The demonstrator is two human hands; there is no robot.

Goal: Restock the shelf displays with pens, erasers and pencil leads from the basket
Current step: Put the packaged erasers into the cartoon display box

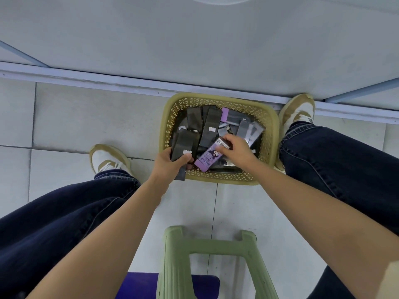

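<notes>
A yellow lattice basket (pixel 271 134) sits on the floor between my feet, filled with several dark packets and a few purple ones. My left hand (pixel 170 161) grips a stack of dark packets (pixel 185 144) at the basket's near left corner. My right hand (pixel 237 148) pinches the top end of a purple packet (pixel 208 158) with a cartoon figure, held slanted over the basket's near side. More dark packets (pixel 210 128) lie loose further back in the basket.
A white shelf base (pixel 129 82) runs across the floor just beyond the basket. A green plastic stool (pixel 213 247) is under me, with my legs in dark jeans on both sides and my shoes flanking the basket. The floor is grey tile.
</notes>
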